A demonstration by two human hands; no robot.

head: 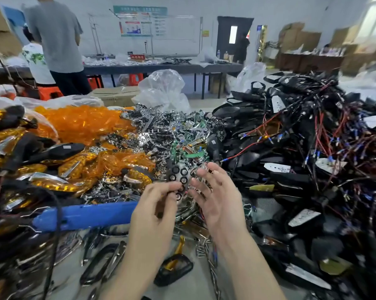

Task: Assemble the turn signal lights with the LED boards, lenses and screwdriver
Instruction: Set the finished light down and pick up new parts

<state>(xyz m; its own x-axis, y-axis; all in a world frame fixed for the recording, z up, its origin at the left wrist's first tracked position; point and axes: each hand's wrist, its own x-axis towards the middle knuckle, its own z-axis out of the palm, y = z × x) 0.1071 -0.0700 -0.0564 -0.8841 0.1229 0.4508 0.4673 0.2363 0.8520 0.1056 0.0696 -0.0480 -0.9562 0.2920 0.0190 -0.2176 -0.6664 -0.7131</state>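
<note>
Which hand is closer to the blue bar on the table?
Left. The left hand is at the right end of the blue bar, pinching a black reflector piece; the right hand, open, is farther right, beyond that piece.

The fingers [169, 187] of the left hand [154, 204] pinch a matt black plastic reflector strip [179, 178] with glossy, chrome-ringed round cups. Just beyond the fingers lies a heap of mirror-bright chrome-finished reflectors [161, 124]. To their left are translucent orange plastic lenses [81, 124], smooth and glossy. To their right are matt black plastic housings [291, 152] with smooth red-coated wires. Below and to the left is a smooth blue plastic bar [85, 215]. Far beyond is a crinkled clear plastic bag [163, 87].
</note>
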